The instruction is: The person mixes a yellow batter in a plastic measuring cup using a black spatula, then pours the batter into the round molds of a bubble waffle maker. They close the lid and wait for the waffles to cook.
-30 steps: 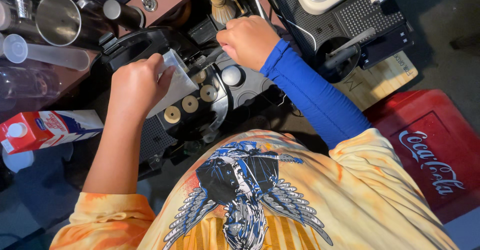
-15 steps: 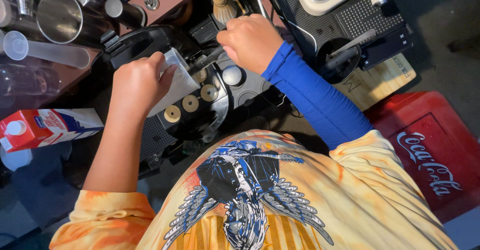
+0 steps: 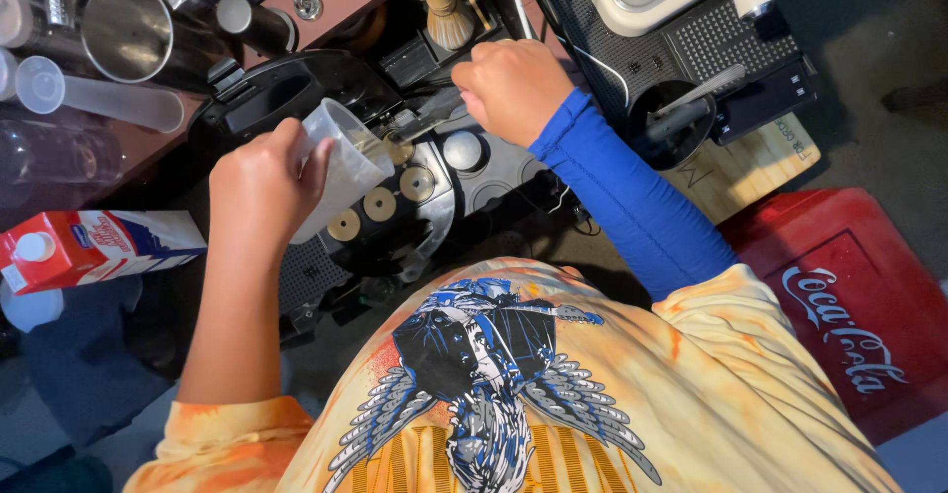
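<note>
The left hand (image 3: pixel 262 192) wraps its fingers around one clear plastic cup (image 3: pixel 341 162), tilted right over a dark machine (image 3: pixel 296 88); the palm hides the cup's near side. The right hand (image 3: pixel 513 83) is a closed fist on a dark handle (image 3: pixel 430 118), mostly covered, so what the fingers pinch is unclear. Four round tan buttons (image 3: pixel 379 204) sit below the cup. One milk carton (image 3: pixel 94 246) lies at the left.

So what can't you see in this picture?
- What the right hand grips: head view, its closed fingers and the back of the hand cover it.
- Whether the plastic cup in the left hand holds anything: its mouth faces away.
- The metal pitcher and clear tubes: cut by the top and left edges.
- The machine's lower part: hidden under the shirt.
</note>
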